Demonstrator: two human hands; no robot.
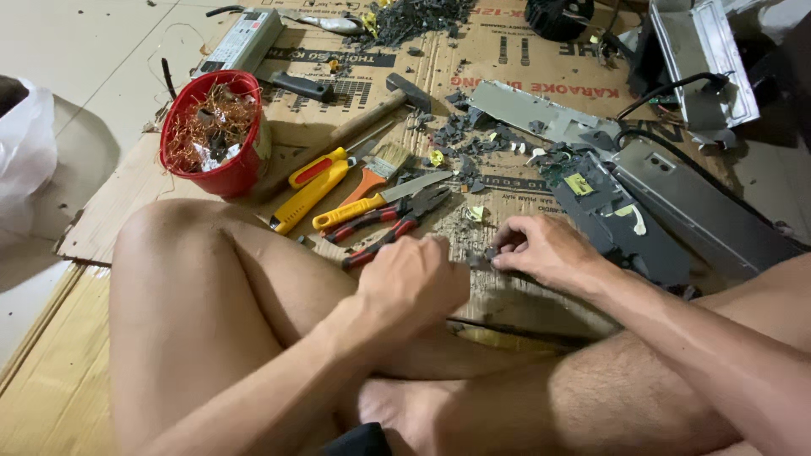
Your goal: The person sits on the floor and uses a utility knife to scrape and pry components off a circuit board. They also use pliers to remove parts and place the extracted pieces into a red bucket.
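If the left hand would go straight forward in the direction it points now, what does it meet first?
Probably the red-handled pliers, lying just past the left hand on the cardboard. Depth is unclear, so it might pass above them.

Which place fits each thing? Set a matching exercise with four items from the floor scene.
Things:
1. red bowl
2. hammer
3. paintbrush
4. left hand

Places:
A. closed, beside the red-handled pliers
B. left side, filled with copper wire
C. orange handle, among the yellow-handled tools
D. wooden handle, lying on the cardboard above the brush

Pairs: 1-B, 2-D, 3-C, 4-A
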